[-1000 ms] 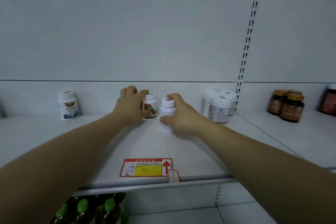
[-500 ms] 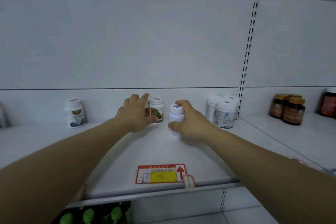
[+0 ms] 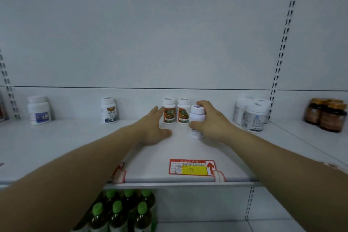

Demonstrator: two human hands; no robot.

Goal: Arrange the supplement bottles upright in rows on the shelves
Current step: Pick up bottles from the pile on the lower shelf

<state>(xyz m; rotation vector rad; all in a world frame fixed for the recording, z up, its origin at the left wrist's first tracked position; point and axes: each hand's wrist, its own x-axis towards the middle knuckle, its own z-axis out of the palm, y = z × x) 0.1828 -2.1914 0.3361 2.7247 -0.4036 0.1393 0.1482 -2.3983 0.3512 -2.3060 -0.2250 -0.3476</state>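
Note:
Two white bottles with orange labels (image 3: pixel 169 110) (image 3: pixel 183 110) stand upright side by side at the back of the white shelf (image 3: pixel 75 143). My left hand (image 3: pixel 153 127) is open, fingers spread, just left of and in front of them, touching neither. My right hand (image 3: pixel 211 121) is shut on a plain white bottle (image 3: pixel 196 118) that stands upright on the shelf, in front and to the right of the orange pair. Its lower front is partly hidden by my thumb.
Further left stand a white bottle with a blue label (image 3: pixel 109 110) and a squat white jar (image 3: pixel 39 110). A cluster of white jars (image 3: pixel 253 116) sits at the right by the slotted upright. Brown bottles (image 3: pixel 328 115) occupy the neighbouring shelf. A red price tag (image 3: pixel 191 167) lies at the front edge; green-capped bottles (image 3: pixel 120 211) below.
My left hand has let go of the orange-label bottle and drawn back, open. Both orange bottles now show side by side. My right hand still holds the white bottle.

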